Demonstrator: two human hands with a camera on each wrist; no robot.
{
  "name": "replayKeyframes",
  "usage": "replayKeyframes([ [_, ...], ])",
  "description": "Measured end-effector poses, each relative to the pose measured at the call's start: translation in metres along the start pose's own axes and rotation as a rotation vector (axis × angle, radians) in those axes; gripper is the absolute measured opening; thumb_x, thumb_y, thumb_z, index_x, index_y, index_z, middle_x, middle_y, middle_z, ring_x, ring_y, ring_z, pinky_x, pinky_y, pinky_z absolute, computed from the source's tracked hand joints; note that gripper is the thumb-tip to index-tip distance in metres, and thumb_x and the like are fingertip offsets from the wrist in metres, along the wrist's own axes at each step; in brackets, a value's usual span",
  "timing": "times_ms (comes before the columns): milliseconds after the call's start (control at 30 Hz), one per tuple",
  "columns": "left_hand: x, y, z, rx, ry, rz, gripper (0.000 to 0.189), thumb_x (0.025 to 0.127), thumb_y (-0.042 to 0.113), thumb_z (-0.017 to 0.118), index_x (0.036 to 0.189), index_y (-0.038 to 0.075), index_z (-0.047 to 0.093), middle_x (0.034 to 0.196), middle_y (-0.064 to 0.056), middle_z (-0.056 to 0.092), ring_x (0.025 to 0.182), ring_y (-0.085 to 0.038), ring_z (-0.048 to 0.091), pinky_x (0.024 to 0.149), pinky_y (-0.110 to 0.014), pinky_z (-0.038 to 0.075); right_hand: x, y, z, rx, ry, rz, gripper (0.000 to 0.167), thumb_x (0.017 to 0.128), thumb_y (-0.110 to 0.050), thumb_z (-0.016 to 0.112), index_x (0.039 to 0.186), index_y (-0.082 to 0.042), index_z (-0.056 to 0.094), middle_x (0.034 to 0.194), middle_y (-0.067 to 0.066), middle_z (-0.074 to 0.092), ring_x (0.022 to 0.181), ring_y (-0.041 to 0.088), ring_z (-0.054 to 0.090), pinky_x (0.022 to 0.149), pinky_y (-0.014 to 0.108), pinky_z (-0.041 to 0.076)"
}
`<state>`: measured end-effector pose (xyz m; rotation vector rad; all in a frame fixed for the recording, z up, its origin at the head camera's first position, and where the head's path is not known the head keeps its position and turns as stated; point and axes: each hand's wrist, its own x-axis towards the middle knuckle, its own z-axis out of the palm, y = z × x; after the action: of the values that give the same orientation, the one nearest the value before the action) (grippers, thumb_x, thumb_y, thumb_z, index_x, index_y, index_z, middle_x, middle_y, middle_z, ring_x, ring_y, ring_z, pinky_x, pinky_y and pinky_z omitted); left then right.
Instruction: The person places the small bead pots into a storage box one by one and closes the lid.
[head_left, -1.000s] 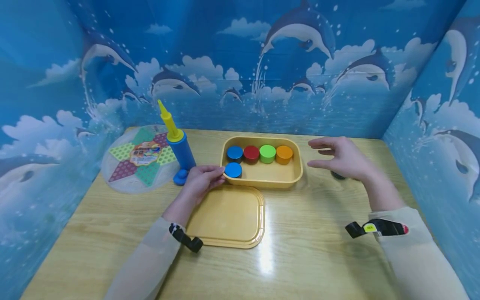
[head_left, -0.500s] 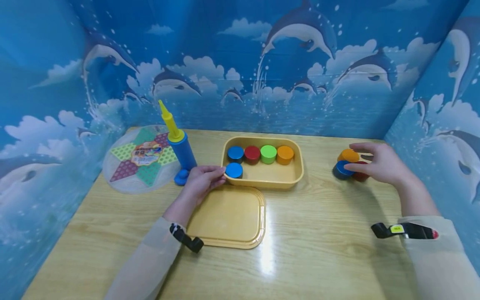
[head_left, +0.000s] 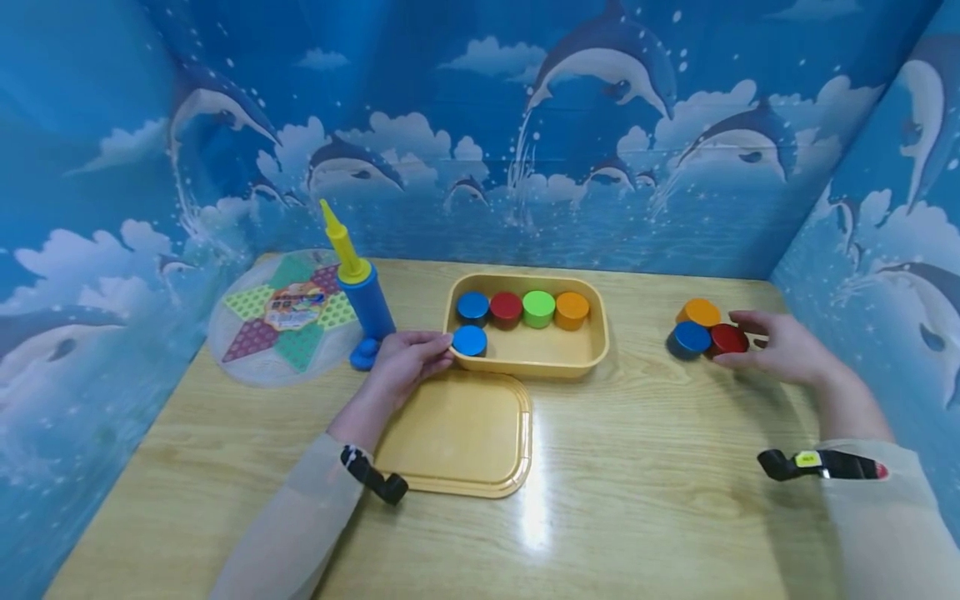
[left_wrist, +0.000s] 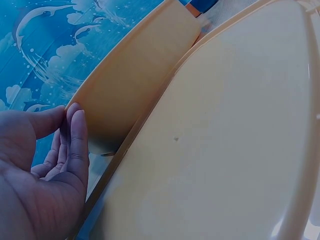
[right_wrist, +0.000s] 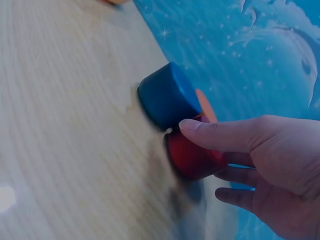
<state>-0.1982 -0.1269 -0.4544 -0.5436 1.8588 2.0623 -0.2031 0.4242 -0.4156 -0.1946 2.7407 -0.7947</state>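
Note:
At the left end of the yellow box (head_left: 540,360), my left hand (head_left: 405,362) pinches the rim between thumb and fingers; the left wrist view shows the same pinch. Inside the box, blue (head_left: 472,307), red (head_left: 506,308), green (head_left: 538,307) and orange (head_left: 572,309) cylindrical blocks line the back, and another blue block (head_left: 470,340) sits front left. Over on the right, my right hand (head_left: 783,350) has thumb and fingers on opposite sides of a red cylindrical block (head_left: 729,340). That block stands against a blue block (head_left: 688,339) and an orange block (head_left: 700,312).
A yellow lid (head_left: 457,433) lies flat in front of the box. To the left stand a blue and yellow hand pump (head_left: 365,304) and a round star-patterned game board (head_left: 288,312). Dolphin-printed curtains (head_left: 480,142) border the wooden table (head_left: 615,483).
My right hand has moved right, away from the box, and come down to the red block, passing the orange and blue ones. My left hand keeps its pinch on the box rim.

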Motion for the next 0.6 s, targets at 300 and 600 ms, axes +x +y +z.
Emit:
replayKeyframes([
  [300, 0.0, 0.001, 0.001, 0.015, -0.001, -0.002, 0.026, 0.101, 0.015, 0.075, 0.124, 0.003, 0.075, 0.114, -0.016, 0.076, 0.101, -0.025, 0.076, 0.088, -0.031, 0.063, 0.002, 0.012, 0.009, -0.025, 0.087, -0.018, 0.08, 0.098, -0.033, 0.08, 0.15, 0.016, 0.044, 0.141, 0.042, 0.051, 0.121, 0.058, 0.057, 0.077, 0.013, 0.047],
  [600, -0.001, 0.002, 0.0, 0.011, -0.001, -0.002, 0.026, 0.101, 0.016, 0.075, 0.124, 0.003, 0.075, 0.114, -0.016, 0.075, 0.101, -0.025, 0.076, 0.088, -0.031, 0.063, -0.007, 0.001, 0.0, 0.014, 0.153, 0.018, 0.084, 0.099, -0.04, 0.078, 0.154, 0.012, 0.042, 0.138, 0.04, 0.055, 0.12, 0.059, 0.057, 0.07, 0.012, 0.049],
])
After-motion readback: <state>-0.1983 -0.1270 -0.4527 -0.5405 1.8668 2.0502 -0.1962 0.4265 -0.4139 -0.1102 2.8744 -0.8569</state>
